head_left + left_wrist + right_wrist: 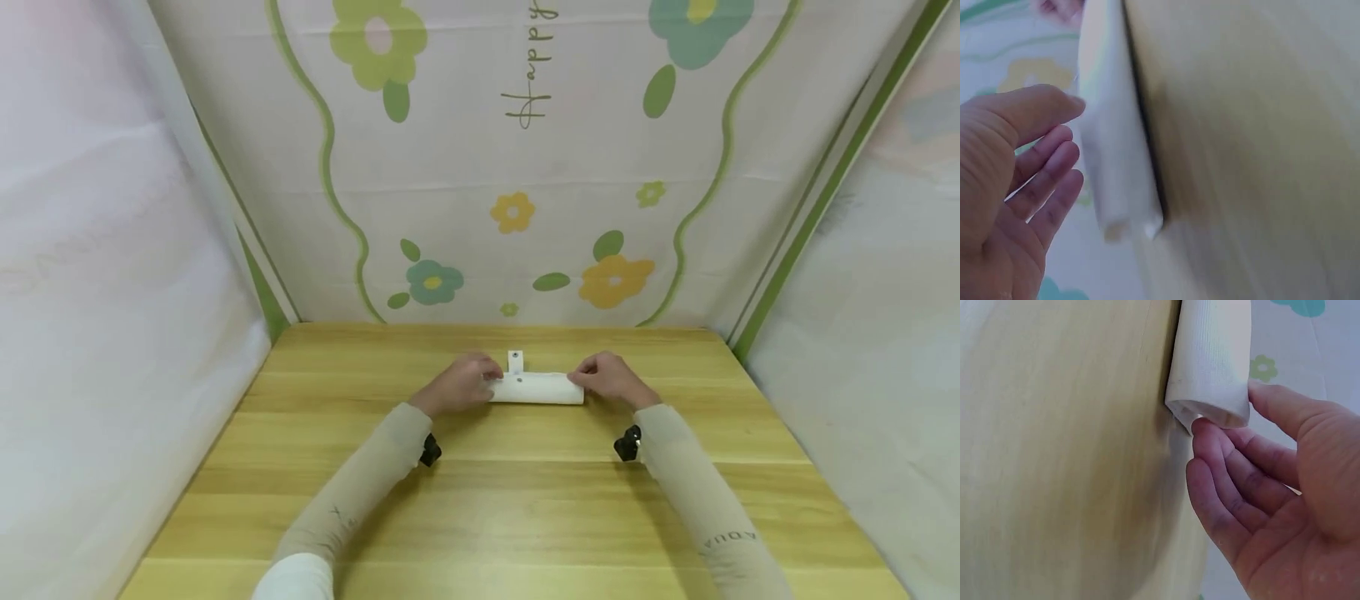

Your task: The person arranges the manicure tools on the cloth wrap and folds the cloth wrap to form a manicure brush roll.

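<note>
A white rolled pouch (536,389) lies crosswise on the wooden table, a short snap strap (515,361) sticking out from its far side. At the pouch's left end, my left hand (465,383) has its thumb tip at the far edge. The left index fingertip is hidden in the left wrist view, and the other left fingers curve loosely behind. My right hand (611,377) pinches the right end of the pouch. In the right wrist view, the right thumb lies against the outer side of the roll (1213,356) and a fingertip is at its open end.
The wooden table (510,508) runs up to a flower-printed cloth (465,167) at the back. Pale cloth walls stand at left (112,292) and right (862,333). Small black devices (430,451) sit at both wrists.
</note>
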Motion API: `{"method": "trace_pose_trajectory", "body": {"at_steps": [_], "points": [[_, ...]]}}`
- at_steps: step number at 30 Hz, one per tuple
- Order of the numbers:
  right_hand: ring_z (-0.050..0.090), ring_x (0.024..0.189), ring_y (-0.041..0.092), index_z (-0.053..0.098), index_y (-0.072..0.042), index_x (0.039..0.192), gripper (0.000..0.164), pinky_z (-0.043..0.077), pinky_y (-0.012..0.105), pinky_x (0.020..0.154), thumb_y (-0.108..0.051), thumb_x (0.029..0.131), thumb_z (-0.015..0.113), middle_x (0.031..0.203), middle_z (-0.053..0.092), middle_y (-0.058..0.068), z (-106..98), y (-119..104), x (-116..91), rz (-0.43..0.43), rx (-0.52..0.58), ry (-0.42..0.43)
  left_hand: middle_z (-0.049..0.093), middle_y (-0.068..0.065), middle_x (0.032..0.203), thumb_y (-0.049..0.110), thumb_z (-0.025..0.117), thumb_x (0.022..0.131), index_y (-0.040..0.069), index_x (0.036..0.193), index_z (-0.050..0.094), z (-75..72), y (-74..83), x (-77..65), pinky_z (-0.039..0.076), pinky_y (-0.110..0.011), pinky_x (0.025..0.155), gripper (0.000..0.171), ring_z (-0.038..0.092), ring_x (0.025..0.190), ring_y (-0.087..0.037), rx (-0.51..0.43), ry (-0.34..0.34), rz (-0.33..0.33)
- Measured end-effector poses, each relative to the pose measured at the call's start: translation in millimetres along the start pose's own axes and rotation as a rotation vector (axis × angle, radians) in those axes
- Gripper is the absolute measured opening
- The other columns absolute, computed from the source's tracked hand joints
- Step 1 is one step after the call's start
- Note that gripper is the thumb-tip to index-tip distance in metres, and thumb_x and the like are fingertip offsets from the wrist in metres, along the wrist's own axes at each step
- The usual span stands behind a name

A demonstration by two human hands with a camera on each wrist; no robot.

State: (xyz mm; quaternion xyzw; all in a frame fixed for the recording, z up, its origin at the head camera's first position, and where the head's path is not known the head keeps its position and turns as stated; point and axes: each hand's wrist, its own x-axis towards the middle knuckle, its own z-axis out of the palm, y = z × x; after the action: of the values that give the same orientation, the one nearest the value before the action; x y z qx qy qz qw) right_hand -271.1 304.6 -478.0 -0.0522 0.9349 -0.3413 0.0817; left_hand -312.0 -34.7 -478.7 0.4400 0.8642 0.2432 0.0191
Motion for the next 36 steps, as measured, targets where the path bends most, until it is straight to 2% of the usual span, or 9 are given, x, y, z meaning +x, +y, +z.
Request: {"method": "trace_pose_trajectory", "body": {"at_steps": [2, 5, 9, 14, 19, 26, 31, 36], "points": [[0.062, 0.081, 0.018, 0.079, -0.005, 0.107, 0.025, 0.051, 0.032, 0.071, -0.028, 0.104, 0.068, 0.099, 0.076, 0.009, 1.1, -6.7, 1.2, -0.012, -0.017, -0.002, 0.071, -0.009, 0.117, 0.005, 0.078, 0.091, 0.003, 0.120, 0.074, 3.1, 4.8, -0.6, 0.058, -0.035, 0.097, 0.029, 0.068, 0.107, -0.022, 0.057, -0.003, 0.039], [0.065, 0.090, 0.020, 0.076, -0.005, 0.110, 0.023, 0.055, 0.035, 0.078, -0.026, 0.104, 0.068, 0.106, 0.075, 0.010, 1.8, -19.6, 3.8, -0.030, -0.077, -0.015, 0.070, -0.008, 0.116, 0.006, 0.080, 0.092, 0.004, 0.119, 0.075, 6.5, 7.1, -2.8, 0.058, -0.034, 0.097, 0.028, 0.068, 0.107, -0.021, 0.096, 0.013, 0.020], [0.070, 0.105, 0.026, 0.072, 0.000, 0.122, 0.031, 0.058, 0.044, 0.092, -0.025, 0.104, 0.068, 0.118, 0.074, 0.015, 2.7, -40.7, 13.1, -0.079, -0.175, -0.036, 0.071, -0.006, 0.118, 0.007, 0.080, 0.093, 0.005, 0.121, 0.075, 8.2, 5.7, -4.6, 0.058, -0.034, 0.098, 0.029, 0.067, 0.108, -0.020, 0.075, 0.022, -0.044], [0.069, 0.118, 0.036, 0.067, 0.005, 0.132, 0.039, 0.055, 0.051, 0.104, -0.020, 0.103, 0.069, 0.129, 0.071, 0.023, 8.7, -62.8, 32.0, -0.175, -0.236, -0.038, 0.071, -0.007, 0.119, 0.007, 0.079, 0.093, 0.004, 0.122, 0.075, 9.5, 6.9, 1.3, 0.057, -0.035, 0.100, 0.029, 0.067, 0.109, -0.021, 0.047, 0.015, -0.051], [0.067, 0.124, 0.039, 0.062, 0.006, 0.138, 0.042, 0.054, 0.051, 0.107, -0.012, 0.102, 0.069, 0.136, 0.068, 0.025, 21.6, -66.2, 52.3, -0.193, -0.203, -0.033, 0.071, -0.007, 0.121, 0.006, 0.078, 0.093, 0.005, 0.123, 0.074, 12.7, 10.9, 10.2, 0.056, -0.034, 0.102, 0.030, 0.066, 0.111, -0.020, 0.032, -0.010, -0.060], [0.065, 0.125, 0.037, 0.059, 0.006, 0.143, 0.043, 0.055, 0.049, 0.106, -0.007, 0.102, 0.064, 0.136, 0.067, 0.024, 41.7, -63.3, 70.4, -0.128, -0.074, -0.053, 0.069, -0.007, 0.123, 0.007, 0.077, 0.095, 0.006, 0.125, 0.073, 13.2, 12.9, 12.5, 0.055, -0.034, 0.104, 0.031, 0.066, 0.114, -0.020, 0.011, -0.035, -0.092], [0.067, 0.117, 0.032, 0.066, 0.003, 0.134, 0.033, 0.056, 0.047, 0.102, -0.004, 0.102, 0.063, 0.128, 0.070, 0.019, 48.3, -69.3, 71.9, -0.125, -0.039, -0.040, 0.070, -0.007, 0.124, 0.007, 0.077, 0.095, 0.005, 0.126, 0.073, 11.3, 9.2, 9.5, 0.055, -0.034, 0.104, 0.032, 0.066, 0.115, -0.021, -0.013, -0.034, -0.115], [0.070, 0.105, 0.025, 0.075, -0.004, 0.120, 0.022, 0.059, 0.043, 0.094, -0.003, 0.101, 0.064, 0.114, 0.075, 0.013, 48.2, -78.5, 68.3, -0.180, -0.056, -0.013, 0.069, -0.008, 0.124, 0.007, 0.075, 0.095, 0.004, 0.127, 0.072, 6.0, 3.6, 6.5, 0.056, -0.035, 0.103, 0.032, 0.067, 0.116, -0.022, -0.042, -0.026, -0.141]]}}
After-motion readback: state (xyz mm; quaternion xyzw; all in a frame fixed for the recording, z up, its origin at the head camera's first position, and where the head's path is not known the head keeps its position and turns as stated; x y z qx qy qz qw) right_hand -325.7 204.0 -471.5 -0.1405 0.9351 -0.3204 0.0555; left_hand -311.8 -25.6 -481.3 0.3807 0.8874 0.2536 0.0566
